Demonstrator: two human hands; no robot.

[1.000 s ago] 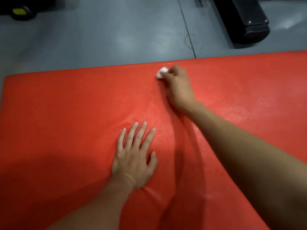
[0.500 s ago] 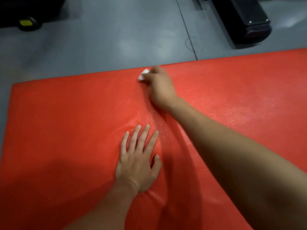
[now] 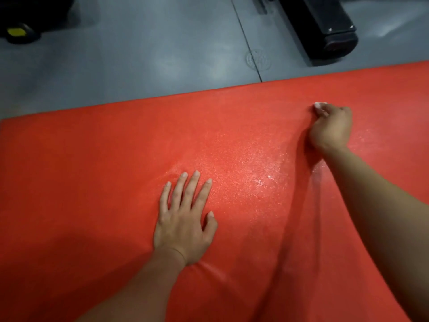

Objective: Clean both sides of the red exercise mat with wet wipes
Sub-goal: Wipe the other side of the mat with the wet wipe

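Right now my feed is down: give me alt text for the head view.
The right hand presses a bunched white wet wipe onto the red exercise mat near its far edge, while the left hand lies flat, fingers spread, on the mat. Wet sheen shows between the hands; grey floor and black equipment lie beyond.

No readable text, label, brand or number anywhere; round embossed mark on grey floor (image 3: pixel 258 59), far beyond right hand (image 3: pixel 330 129), illegible.
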